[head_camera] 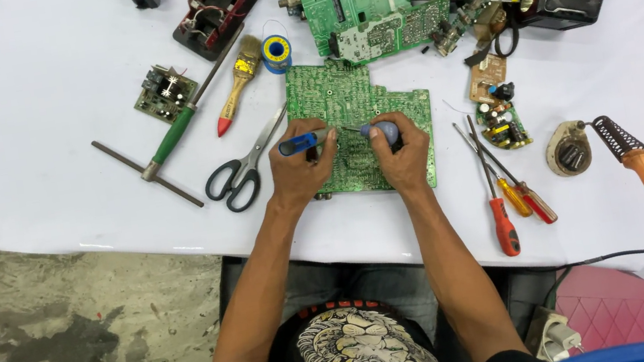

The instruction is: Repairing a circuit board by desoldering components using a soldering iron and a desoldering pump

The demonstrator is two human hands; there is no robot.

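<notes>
Two hands down on the green circuit board [347, 118], which lies flat on the white table [36, 147] right before the person. Left hand [299, 171] has its fingers wrapped around a blue-handled tool [303, 142], right hand [402, 156] closed on a grey-handled tool [384, 130], tips meeting over the board. Looks like work on one spot of the board; what follows wants steady tips, with scissors [240, 172] and red screwdrivers [503, 196] close by
</notes>
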